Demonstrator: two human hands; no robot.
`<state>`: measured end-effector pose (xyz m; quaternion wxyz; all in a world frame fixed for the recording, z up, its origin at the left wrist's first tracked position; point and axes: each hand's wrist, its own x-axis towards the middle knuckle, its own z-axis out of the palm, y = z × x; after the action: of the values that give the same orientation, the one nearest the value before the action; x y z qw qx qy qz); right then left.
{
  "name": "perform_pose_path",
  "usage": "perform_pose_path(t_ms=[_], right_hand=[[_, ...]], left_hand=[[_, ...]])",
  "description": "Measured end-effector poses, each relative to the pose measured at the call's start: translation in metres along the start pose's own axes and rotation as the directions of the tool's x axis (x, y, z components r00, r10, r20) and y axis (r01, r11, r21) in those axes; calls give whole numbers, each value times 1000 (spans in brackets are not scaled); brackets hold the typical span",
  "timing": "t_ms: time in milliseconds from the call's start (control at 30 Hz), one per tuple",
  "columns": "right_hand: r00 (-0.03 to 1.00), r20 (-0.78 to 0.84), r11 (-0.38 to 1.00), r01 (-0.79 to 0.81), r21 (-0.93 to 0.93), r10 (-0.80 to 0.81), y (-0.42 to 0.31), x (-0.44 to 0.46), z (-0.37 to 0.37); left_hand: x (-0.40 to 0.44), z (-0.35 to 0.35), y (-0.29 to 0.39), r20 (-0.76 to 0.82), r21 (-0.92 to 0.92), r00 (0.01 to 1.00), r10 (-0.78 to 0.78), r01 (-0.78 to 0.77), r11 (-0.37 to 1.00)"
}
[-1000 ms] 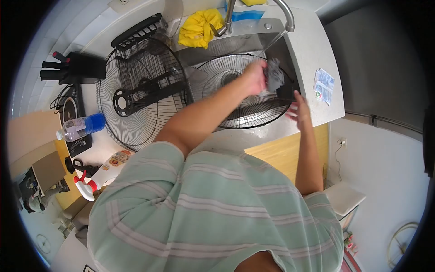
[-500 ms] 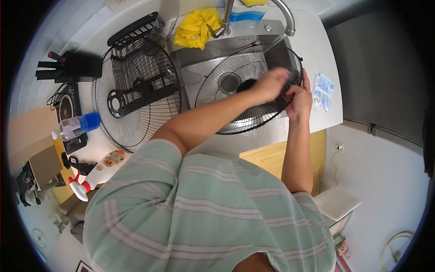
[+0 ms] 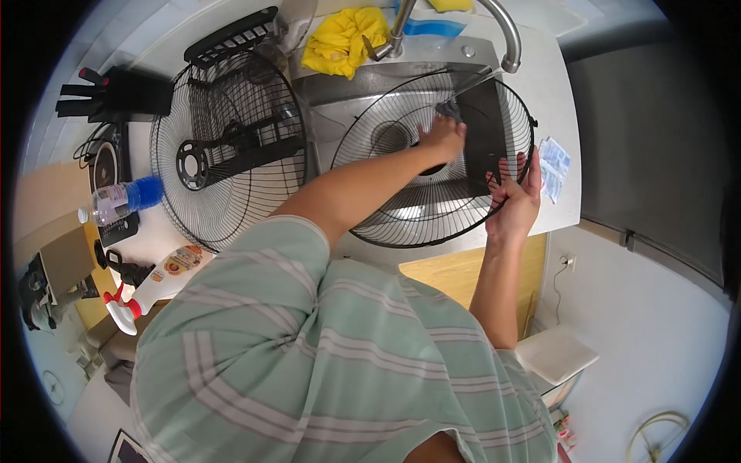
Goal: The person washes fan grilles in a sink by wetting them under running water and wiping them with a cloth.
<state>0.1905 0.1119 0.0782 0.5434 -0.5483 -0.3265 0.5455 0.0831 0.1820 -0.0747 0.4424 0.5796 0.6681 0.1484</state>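
My left hand (image 3: pixel 443 143) is closed on a grey cloth (image 3: pixel 448 112), over the round black wire fan guard (image 3: pixel 370 220). This guard is tilted above the metal sink (image 3: pixel 324 86). At its right edge my right hand (image 3: pixel 513 204) holds the rim, palm up, with fingers showing through the wires. The faucet (image 3: pixel 509 46) hangs over the guard's upper right, and a thin stream of water runs from it. A second wire fan guard (image 3: pixel 231 212) leans left of the sink, over a black dish rack (image 3: pixel 224 92).
A yellow cloth (image 3: pixel 343 42) lies behind the sink. Left are a black knife block (image 3: pixel 139 94), a bottle with blue liquid (image 3: pixel 123 199), a spray bottle (image 3: pixel 166 276) and a cooktop (image 3: pixel 108 166). A printed packet (image 3: pixel 553 170) lies on the right counter, near a grey fridge (image 3: pixel 648 147).
The fan guard has been lifted and tilted. My right hand has come onto its rim. My left hand, with the cloth, went towards the right rim and has come back left over the wires.
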Motion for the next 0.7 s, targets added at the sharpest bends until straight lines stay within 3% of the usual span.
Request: perform_pose_path(t_ms=[67,167,267,333,433,533,567,633,700], right_hand=[[1000,26,1000,10,3,-10,5,5,-6],[998,48,999,28,27,-29,6,2,-13],[999,42,999,30,34,-31,-2,-8,-14],[999,40,999,16,32,-17,-4,-11,-17],[1000,19,999,8,50,-9,-2,-9,-21],[1000,-8,988,28,155,-27,-11,-16,-14],[1000,3,990,23,136,-24,-11,-16,-16],[999,29,991,12,130,-16,-7,-12,-18],[999,40,993,4,114,-9,-6,-12,-18]], left_hand=[[-29,-5,40,33,46,992,124,-126,991],[-37,12,50,-133,-84,941,312,-325,942],[10,-2,16,-76,-21,992,100,-102,995],[22,-10,-8,-202,91,974,101,-84,992],[18,-29,-33,-262,306,947,185,-100,947],[22,-30,-51,-342,5,940,-6,8,1000],[29,-23,-51,-420,-12,901,106,-123,992],[4,-22,-3,-411,-158,897,161,-244,957],[-12,-13,41,-438,-156,839,321,-423,893]])
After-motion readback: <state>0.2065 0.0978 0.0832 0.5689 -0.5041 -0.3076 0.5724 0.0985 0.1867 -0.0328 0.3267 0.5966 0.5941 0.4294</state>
